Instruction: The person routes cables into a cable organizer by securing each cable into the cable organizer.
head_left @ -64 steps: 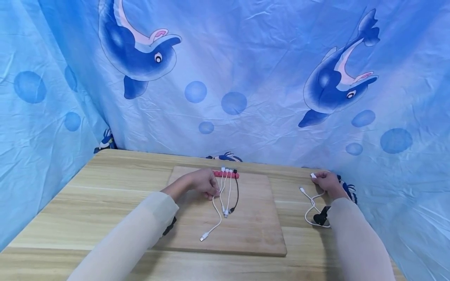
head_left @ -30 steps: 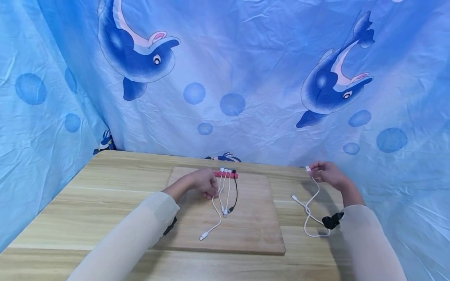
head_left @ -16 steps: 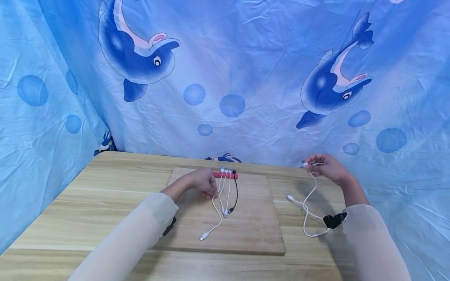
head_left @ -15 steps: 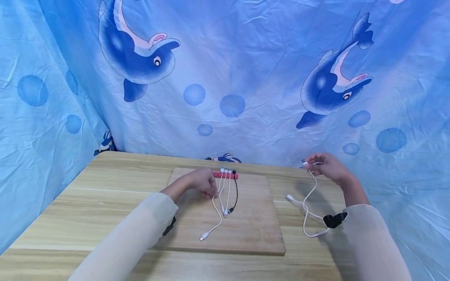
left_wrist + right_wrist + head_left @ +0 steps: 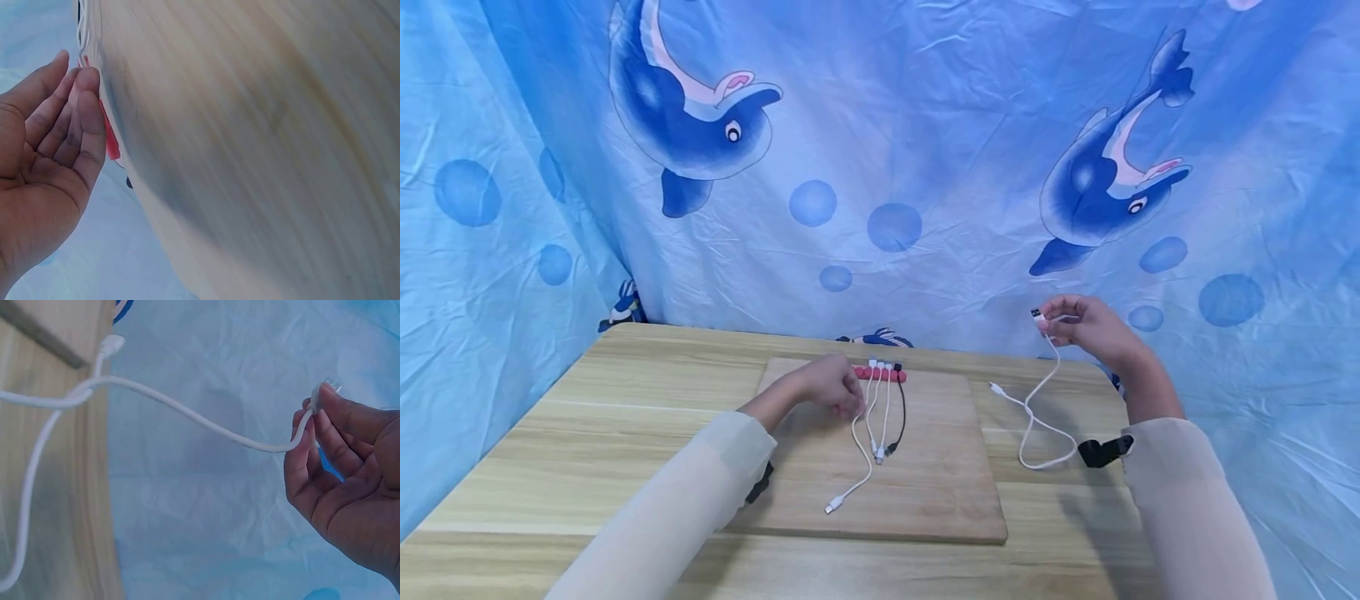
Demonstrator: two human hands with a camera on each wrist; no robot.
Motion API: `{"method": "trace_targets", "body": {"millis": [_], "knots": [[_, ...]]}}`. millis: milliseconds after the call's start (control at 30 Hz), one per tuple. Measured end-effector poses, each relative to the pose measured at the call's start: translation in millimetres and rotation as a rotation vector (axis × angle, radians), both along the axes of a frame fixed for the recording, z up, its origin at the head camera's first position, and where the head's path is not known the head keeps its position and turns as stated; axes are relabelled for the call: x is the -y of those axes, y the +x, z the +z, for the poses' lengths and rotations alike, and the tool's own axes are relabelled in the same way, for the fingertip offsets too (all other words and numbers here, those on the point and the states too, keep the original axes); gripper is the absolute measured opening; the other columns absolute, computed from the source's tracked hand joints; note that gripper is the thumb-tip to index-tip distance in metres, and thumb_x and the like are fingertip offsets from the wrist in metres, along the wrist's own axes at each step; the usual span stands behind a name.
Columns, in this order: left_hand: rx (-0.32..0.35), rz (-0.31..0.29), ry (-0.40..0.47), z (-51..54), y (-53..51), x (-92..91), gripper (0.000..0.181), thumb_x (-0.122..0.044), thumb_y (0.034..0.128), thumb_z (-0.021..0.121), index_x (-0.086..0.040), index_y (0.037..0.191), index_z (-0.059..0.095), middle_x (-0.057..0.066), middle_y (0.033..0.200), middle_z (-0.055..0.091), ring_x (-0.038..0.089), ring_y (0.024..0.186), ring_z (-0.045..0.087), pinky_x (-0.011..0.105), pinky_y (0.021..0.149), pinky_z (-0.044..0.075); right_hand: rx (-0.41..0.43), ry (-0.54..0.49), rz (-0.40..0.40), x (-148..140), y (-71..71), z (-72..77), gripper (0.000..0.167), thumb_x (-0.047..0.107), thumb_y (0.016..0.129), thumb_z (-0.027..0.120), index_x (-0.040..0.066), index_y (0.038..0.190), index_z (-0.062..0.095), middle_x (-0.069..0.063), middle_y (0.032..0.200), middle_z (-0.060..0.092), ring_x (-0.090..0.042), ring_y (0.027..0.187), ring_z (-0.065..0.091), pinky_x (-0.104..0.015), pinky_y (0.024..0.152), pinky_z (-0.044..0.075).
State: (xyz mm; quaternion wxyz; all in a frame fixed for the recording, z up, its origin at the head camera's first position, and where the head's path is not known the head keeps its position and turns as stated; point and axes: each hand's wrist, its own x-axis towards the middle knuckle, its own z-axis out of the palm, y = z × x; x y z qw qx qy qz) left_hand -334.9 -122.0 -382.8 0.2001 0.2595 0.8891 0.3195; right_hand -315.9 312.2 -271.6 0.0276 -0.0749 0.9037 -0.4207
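Observation:
Raised over the right side of the table, my right hand (image 5: 1093,333) pinches the USB plug (image 5: 1038,315) of a white charging cable (image 5: 1033,421) between thumb and fingers. The cable hangs down in a crossed loop, its other connector (image 5: 997,389) pointing left; the right wrist view shows the plug (image 5: 325,390) at the fingertips. My left hand (image 5: 831,385) is over the wooden board beside several white cables. In the left wrist view my left hand's (image 5: 53,150) fingers are loosely bent, the thumb apart from them, fingertips by the white cables (image 5: 83,31).
On the wooden board (image 5: 940,483), a red cable holder (image 5: 865,372) carries several cable ends, among them a black cable (image 5: 903,412). One white cable's connector (image 5: 835,504) lies toward the board's front. A blue dolphin-print curtain (image 5: 925,125) hangs behind the table (image 5: 647,367).
My right hand has lifted the white charging cable off the table's right side, upward and slightly left, turning the plug to face left. My left hand has stayed nearly in place beside the cables.

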Motion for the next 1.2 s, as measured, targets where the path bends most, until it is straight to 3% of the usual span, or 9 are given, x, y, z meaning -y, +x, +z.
{"method": "trace_targets", "body": {"millis": [167,400,533,667,767,867,1000,1200], "knots": [[-0.041,0.015,0.023,2.0,0.2,-2.6,0.006,-0.014,0.0906,0.077,-0.016,0.094,0.081,-0.003,0.076,0.072,0.016,0.073,0.064,0.027,0.068,0.050,-0.061,-0.075,-0.029,16,-3.6,11.2,0.037,0.029,0.100,0.068,0.004,0.126,0.057,-0.003,0.112,0.069,-0.014,0.100,0.067,-0.029,0.084,0.058],[-0.100,-0.016,0.086,1.7,1.4,-9.8,0.008,-0.021,0.0935,0.076,-0.016,0.097,0.081,-0.007,0.078,0.072,0.012,0.071,0.059,0.026,0.066,0.047,-0.177,-0.199,-0.048,44,-7.9,24.6,0.034,0.024,0.099,0.071,0.002,0.122,0.060,-0.010,0.117,0.068,-0.015,0.099,0.069,-0.031,0.084,0.059],[-0.109,-0.028,0.158,2.9,3.2,-16.1,0.019,-0.023,0.0966,0.073,-0.008,0.090,0.080,0.001,0.072,0.070,0.010,0.061,0.048,0.024,0.056,0.038,-0.221,-0.236,-0.052,61,-10.7,28.2,0.034,0.026,0.098,0.071,0.004,0.121,0.062,-0.008,0.114,0.068,-0.014,0.099,0.071,-0.029,0.083,0.059],[-0.105,0.002,0.231,5.7,7.3,-25.1,0.031,-0.028,0.0994,0.069,-0.001,0.086,0.077,0.015,0.074,0.070,0.010,0.056,0.043,0.024,0.053,0.032,-0.234,-0.319,-0.033,80,-14.7,29.1,0.028,0.020,0.099,0.070,0.003,0.119,0.062,-0.008,0.112,0.067,-0.017,0.100,0.071,-0.030,0.083,0.059],[-0.045,0.063,0.333,6.9,11.3,-33.1,0.027,-0.025,0.1005,0.068,-0.001,0.098,0.078,0.018,0.085,0.074,0.015,0.064,0.058,0.026,0.058,0.046,-0.231,-0.386,-0.005,95,-17.5,28.4,0.022,0.014,0.098,0.070,0.003,0.116,0.063,-0.007,0.108,0.068,-0.021,0.102,0.071,-0.033,0.084,0.059],[0.047,0.138,0.463,8.3,16.1,-40.7,0.025,-0.020,0.1012,0.066,0.001,0.112,0.076,0.020,0.101,0.075,0.027,0.086,0.071,0.032,0.076,0.059,-0.223,-0.444,0.032,111,-20.3,26.5,0.019,0.011,0.097,0.072,0.004,0.113,0.064,-0.006,0.106,0.068,-0.022,0.101,0.071,-0.035,0.083,0.060],[0.134,0.233,0.614,8.7,20.8,-48.3,0.031,-0.019,0.1037,0.062,0.006,0.121,0.070,0.023,0.111,0.073,0.036,0.104,0.071,0.035,0.087,0.059,-0.227,-0.478,0.080,132,-24.0,23.1,0.019,0.008,0.096,0.073,0.003,0.112,0.065,-0.007,0.106,0.068,-0.017,0.095,0.071,-0.034,0.081,0.060],[0.240,0.368,0.824,7.5,25.5,-53.0,0.037,-0.024,0.1063,0.058,0.007,0.124,0.066,0.030,0.115,0.069,0.039,0.108,0.069,0.046,0.098,0.053,-0.262,-0.501,0.100,161,-24.6,20.5,0.019,0.006,0.095,0.073,0.001,0.112,0.064,-0.009,0.103,0.068,-0.020,0.095,0.072,-0.035,0.079,0.061]]}}
